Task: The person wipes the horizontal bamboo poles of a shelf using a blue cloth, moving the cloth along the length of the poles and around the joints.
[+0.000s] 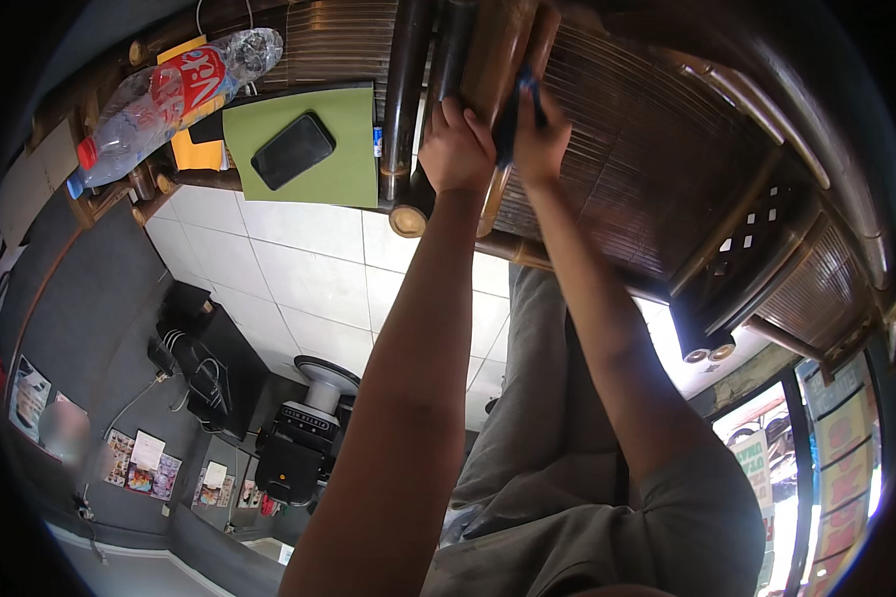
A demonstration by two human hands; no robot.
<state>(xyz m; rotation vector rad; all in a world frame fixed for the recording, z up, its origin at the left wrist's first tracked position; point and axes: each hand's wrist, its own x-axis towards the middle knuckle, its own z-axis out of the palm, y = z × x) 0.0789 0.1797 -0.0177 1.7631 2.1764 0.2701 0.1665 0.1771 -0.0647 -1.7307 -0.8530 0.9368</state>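
My left hand (457, 148) is curled over a broad brown bamboo pole (493, 56) of the bamboo furniture, near the top middle. Just to its right, my right hand (543, 138) grips a dark blue cloth (508, 127) against the poles. Motion blurs that hand and the cloth, so the cloth's full outline is unclear. Beside the right hand spreads a slatted bamboo panel (605, 127), dark and glossy. A dark upright-looking bamboo pole (402, 97) runs left of my left hand.
Left of the hands, a black smartphone (293, 151) lies on a green folder (355, 149). Farther left rests a clear plastic bottle (138, 119) with a red label. White floor tiles (306, 239) show below; a black office machine (299, 440) and cables stand lower left.
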